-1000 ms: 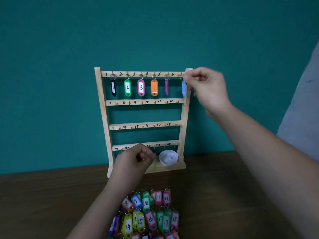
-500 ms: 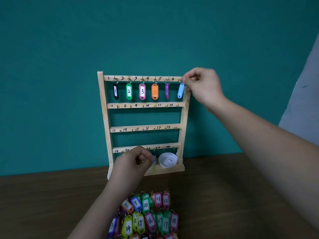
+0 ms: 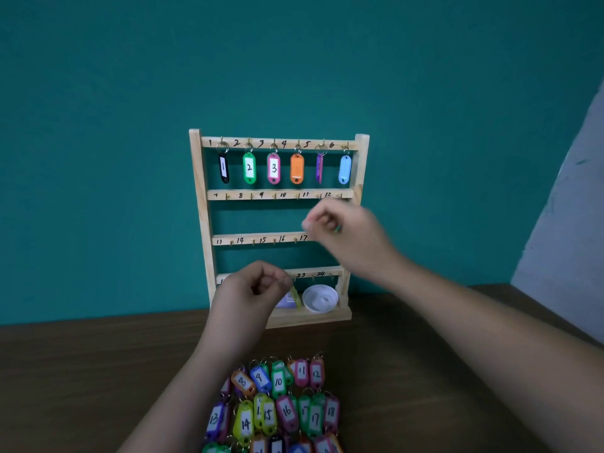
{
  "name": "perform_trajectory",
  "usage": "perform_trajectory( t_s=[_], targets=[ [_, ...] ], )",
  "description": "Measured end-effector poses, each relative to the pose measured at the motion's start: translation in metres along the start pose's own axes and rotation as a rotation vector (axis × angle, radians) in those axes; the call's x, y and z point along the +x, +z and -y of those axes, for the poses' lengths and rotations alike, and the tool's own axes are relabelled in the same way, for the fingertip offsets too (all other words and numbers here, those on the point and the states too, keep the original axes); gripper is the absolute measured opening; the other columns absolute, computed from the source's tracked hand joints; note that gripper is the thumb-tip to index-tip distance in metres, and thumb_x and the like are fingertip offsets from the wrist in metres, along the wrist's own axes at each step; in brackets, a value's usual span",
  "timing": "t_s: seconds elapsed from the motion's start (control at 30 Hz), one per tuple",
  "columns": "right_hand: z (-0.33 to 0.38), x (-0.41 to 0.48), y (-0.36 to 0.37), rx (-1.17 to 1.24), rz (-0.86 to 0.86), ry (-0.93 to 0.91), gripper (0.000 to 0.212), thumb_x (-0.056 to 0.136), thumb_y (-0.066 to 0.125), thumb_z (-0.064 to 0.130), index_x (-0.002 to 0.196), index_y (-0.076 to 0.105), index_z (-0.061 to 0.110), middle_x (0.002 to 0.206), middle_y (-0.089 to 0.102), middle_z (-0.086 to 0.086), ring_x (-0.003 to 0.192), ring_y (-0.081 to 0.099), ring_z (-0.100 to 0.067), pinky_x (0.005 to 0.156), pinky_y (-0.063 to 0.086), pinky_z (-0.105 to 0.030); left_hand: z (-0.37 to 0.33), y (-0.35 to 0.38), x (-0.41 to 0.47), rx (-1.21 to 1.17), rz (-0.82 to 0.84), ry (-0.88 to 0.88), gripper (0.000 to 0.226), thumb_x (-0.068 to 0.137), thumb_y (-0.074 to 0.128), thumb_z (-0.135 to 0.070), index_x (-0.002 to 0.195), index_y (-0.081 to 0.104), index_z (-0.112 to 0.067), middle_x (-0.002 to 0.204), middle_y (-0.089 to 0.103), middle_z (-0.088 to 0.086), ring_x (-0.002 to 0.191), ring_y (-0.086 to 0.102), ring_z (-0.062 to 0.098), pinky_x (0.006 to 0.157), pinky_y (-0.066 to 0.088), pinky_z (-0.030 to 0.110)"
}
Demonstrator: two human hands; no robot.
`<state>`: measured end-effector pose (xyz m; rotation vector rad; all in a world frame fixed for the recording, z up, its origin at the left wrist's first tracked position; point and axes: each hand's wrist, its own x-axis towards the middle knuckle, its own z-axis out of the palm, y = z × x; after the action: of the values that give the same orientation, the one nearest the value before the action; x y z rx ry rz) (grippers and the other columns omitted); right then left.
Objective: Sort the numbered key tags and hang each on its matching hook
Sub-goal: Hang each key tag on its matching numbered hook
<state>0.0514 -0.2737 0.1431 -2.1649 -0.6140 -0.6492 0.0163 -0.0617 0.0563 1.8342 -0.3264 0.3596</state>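
6 tags (image 3: pixel 249 168) hang on the rack (image 3: pixel 199 191), top row. Your left grip (image 3: pixel 255 289) pinches a yellow-green tag (image 3: pixel 296 297) low at the bottom rail (image 3: pixel 323 272). Your right grip (image 3: pixel 343 230) is blurred, fingers curled, contents unclear. Risk: held tag's number hidden, wrong hook possible. Your left forearm (image 3: pixel 202 364) may scatter the desk pile (image 3: pixel 281 403).

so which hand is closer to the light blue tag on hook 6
Right. The right hand is just below the light blue tag, under the second rail; the left hand is lower and further left, at the bottom rail.
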Motion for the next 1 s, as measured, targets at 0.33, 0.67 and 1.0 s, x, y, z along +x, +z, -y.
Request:
perform_trajectory(
  t_s=[0.33,0.67,1.0],
  targets=[
    [-0.003,-0.037,0.03,0.241,0.368,0.165,0.019,0.1,0.077,0.027,0.115,0.076,0.015,0.104,0.079,0.0,0.101,0.075,-0.014,0.096,0.062,-0.037,-0.008,-0.007,-0.001,-0.081,-0.011,-0.006,0.011,0.095,0.074,-0.019,0.091,0.077,-0.029,0.084,0.078,-0.004,0.076,0.071,0.005,0.065,0.051,0.013],
    [-0.001,-0.03,0.023,0.227,0.358,0.155,0.009,0.1,0.076,0.023,0.102,0.076,0.014,0.096,0.078,-0.003,0.093,0.074,-0.019,0.089,0.06,-0.04,-0.011,-0.008,-0.001,-0.173,-0.04,-0.017,0.008,0.1,0.071,-0.022,0.096,0.077,-0.023,0.088,0.078,-0.001,0.076,0.069,0.005,0.065,0.049,0.011],
    [0.0,0.041,-0.041,0.255,-0.182,0.215,0.008,0.101,0.071,0.009,0.095,0.076,0.013,0.084,0.073,0.0,0.071,0.062,-0.006,0.069,0.049,-0.021,-0.003,-0.009,-0.002,-0.114,-0.011,-0.068,0.011,0.1,0.068,-0.022,0.096,0.077,-0.026,0.09,0.077,0.003,0.084,0.072,0.018,0.081,0.061,0.041]
  ],
)
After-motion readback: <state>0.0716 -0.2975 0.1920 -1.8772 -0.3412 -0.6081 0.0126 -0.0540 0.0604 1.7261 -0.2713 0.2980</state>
